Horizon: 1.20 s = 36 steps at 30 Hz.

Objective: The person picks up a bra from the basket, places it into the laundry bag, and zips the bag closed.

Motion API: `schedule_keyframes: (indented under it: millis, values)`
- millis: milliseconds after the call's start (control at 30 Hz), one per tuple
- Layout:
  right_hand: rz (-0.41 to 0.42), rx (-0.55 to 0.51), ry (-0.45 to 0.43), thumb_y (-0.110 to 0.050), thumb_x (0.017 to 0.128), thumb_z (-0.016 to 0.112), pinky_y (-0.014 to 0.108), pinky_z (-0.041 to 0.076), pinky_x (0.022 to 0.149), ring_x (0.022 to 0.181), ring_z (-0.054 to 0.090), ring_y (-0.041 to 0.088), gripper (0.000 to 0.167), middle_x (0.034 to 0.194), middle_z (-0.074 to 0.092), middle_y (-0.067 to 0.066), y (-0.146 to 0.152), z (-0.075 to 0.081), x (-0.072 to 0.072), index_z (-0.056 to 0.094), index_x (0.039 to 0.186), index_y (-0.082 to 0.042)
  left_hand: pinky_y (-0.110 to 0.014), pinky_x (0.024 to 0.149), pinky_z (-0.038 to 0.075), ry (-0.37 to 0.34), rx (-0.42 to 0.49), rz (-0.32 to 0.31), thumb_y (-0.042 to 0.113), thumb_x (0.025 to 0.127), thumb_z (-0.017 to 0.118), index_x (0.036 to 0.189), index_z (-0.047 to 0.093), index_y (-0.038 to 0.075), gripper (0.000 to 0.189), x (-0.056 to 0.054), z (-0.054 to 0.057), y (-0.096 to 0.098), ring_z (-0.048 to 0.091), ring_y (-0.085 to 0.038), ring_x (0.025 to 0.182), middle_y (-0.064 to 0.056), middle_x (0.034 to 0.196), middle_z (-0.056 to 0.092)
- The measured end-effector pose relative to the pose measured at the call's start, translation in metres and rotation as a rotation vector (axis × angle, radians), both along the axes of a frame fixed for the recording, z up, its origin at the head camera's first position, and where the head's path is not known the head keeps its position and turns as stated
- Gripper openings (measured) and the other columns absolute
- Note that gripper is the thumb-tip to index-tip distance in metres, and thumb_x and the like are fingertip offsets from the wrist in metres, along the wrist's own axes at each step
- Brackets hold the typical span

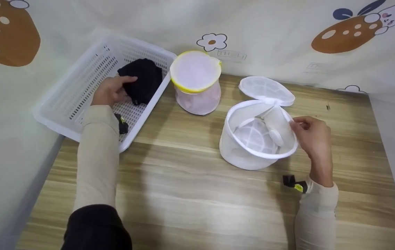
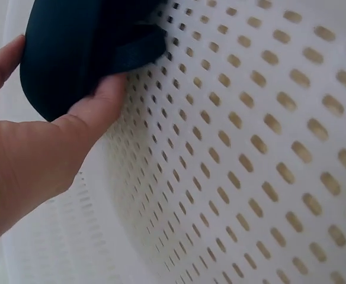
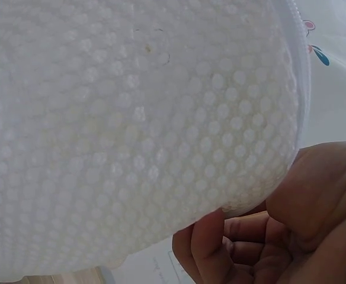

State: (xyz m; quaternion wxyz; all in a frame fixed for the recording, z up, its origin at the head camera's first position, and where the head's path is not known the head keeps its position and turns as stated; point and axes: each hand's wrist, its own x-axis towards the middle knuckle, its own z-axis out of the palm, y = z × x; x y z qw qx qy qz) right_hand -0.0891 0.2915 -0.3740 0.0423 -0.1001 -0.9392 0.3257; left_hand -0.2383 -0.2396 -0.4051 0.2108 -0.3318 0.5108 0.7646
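In the head view a white mesh laundry bag (image 1: 244, 161) stands upright, its round lid (image 1: 266, 90) folded back. My right hand (image 1: 313, 137) pinches the bag's rim on the right side; the right wrist view shows the mesh wall (image 3: 143, 130) close up beside the curled fingers. Over at the left, my left hand (image 1: 112, 92) holds a black garment (image 1: 143, 80) inside a white perforated basket (image 1: 58, 93). From the left wrist, the garment (image 2: 72, 53) shows a smooth rounded part and a looped band, between thumb and fingers.
Between the basket and the white bag stands a pinkish mesh bag (image 1: 199, 100) with a yellow-edged lid. The wood-grain tabletop (image 1: 190, 194) carries all of these. A patterned covering (image 1: 270, 41) rises behind.
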Motion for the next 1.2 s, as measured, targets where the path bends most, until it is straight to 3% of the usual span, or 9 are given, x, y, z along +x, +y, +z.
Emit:
schedule_keyframes:
  millis: [133, 367, 533, 733, 833, 1000, 1200]
  values:
    - [0.003, -0.009, -0.006, -0.024, 0.093, 0.059, 0.017, 0.044, 0.053, 0.066, 0.058, 0.013, 0.032, 0.088, 0.068, 0.019, 0.0, 0.001, 0.001, 0.07, 0.108, 0.002, -0.041, 0.104, 0.033, 0.002, -0.104, 0.031, 0.003, 0.078, 0.078, 0.148, 0.031, 0.012, 0.086, -0.001, -0.001, 0.005, 0.049, -0.019, 0.123, -0.008, 0.141, 0.046]
    - [0.008, -0.017, -0.021, -0.024, 0.093, 0.059, 0.02, 0.045, 0.053, 0.07, 0.059, 0.019, 0.031, 0.088, 0.068, 0.018, -0.001, 0.0, 0.0, 0.07, 0.109, 0.001, -0.037, 0.099, 0.041, 0.012, -0.192, 0.036, 0.005, 0.08, 0.075, 0.145, 0.036, 0.007, 0.076, 0.004, 0.002, 0.005, 0.049, -0.021, 0.123, -0.009, 0.139, 0.046]
    - [0.015, -0.028, -0.029, -0.023, 0.093, 0.059, 0.02, 0.045, 0.053, 0.071, 0.059, 0.021, 0.031, 0.088, 0.067, 0.018, -0.002, -0.001, 0.0, 0.069, 0.11, 0.001, -0.036, 0.098, 0.042, 0.018, -0.247, 0.031, 0.006, 0.079, 0.075, 0.144, 0.037, 0.004, 0.075, 0.008, 0.012, 0.002, 0.051, -0.021, 0.119, -0.009, 0.137, 0.046]
    - [0.007, -0.02, -0.024, -0.027, 0.092, 0.061, 0.019, 0.044, 0.054, 0.069, 0.059, 0.016, 0.033, 0.087, 0.069, 0.018, 0.0, -0.001, 0.001, 0.07, 0.108, 0.001, -0.03, 0.094, 0.044, 0.063, -0.289, 0.04, 0.01, 0.077, 0.079, 0.143, 0.037, 0.006, 0.078, 0.015, 0.032, -0.003, 0.051, -0.014, 0.107, -0.002, 0.124, 0.048]
    - [0.004, -0.005, -0.012, -0.027, 0.092, 0.062, 0.018, 0.043, 0.054, 0.068, 0.059, 0.014, 0.033, 0.087, 0.069, 0.017, -0.001, -0.002, 0.001, 0.071, 0.106, 0.001, -0.028, 0.091, 0.045, 0.104, -0.294, 0.048, 0.012, 0.075, 0.081, 0.143, 0.036, 0.007, 0.082, 0.021, 0.045, -0.008, 0.05, -0.012, 0.1, -0.001, 0.119, 0.047]
    - [0.005, 0.002, -0.016, -0.029, 0.092, 0.062, 0.017, 0.043, 0.053, 0.068, 0.058, 0.014, 0.034, 0.088, 0.069, 0.017, 0.0, -0.001, 0.001, 0.071, 0.107, 0.001, -0.025, 0.076, 0.052, 0.165, -0.237, 0.076, 0.009, 0.071, 0.084, 0.141, 0.036, 0.007, 0.086, 0.028, 0.065, -0.013, 0.058, -0.011, 0.086, -0.001, 0.113, 0.051]
    - [0.007, -0.004, -0.036, -0.029, 0.092, 0.062, 0.018, 0.043, 0.054, 0.071, 0.06, 0.018, 0.035, 0.09, 0.069, 0.019, 0.001, 0.0, 0.002, 0.07, 0.109, 0.001, -0.031, 0.072, 0.055, 0.254, -0.089, 0.113, -0.002, 0.068, 0.084, 0.113, 0.055, -0.001, 0.053, 0.03, 0.086, -0.007, 0.068, -0.019, 0.079, -0.008, 0.092, 0.068]
